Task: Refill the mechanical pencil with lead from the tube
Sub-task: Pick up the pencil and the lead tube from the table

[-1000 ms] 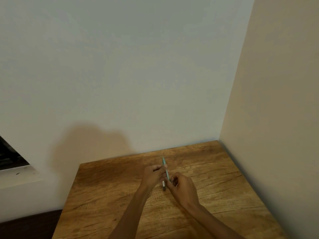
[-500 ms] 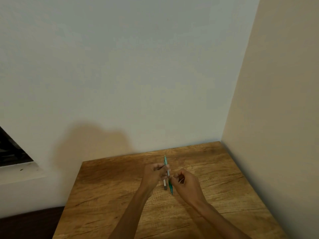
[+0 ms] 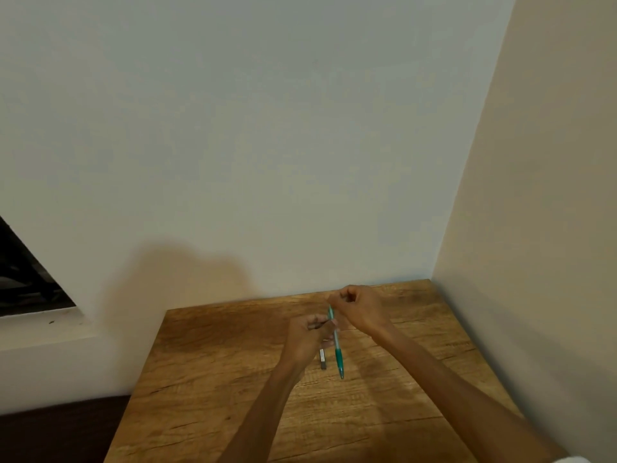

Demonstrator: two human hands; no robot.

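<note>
Your right hand (image 3: 359,307) has lifted away from beside the left to the top end of the mechanical pencil (image 3: 336,342), fingers curled (whether they pinch a lead or the cap, I cannot tell). Your left hand (image 3: 309,335) pinches the pencil mid-barrel, tip down above the bench (image 3: 217,379); the small grey lead tube (image 3: 323,358) hangs beneath it. Feeding lead looks next

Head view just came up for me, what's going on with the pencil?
A person holds a green mechanical pencil in the left hand, tip pointing down toward the wooden table. The right hand is at the pencil's top end with fingers pinched; whether it holds lead is too small to tell. A small grey lead tube shows below the left hand.
</note>
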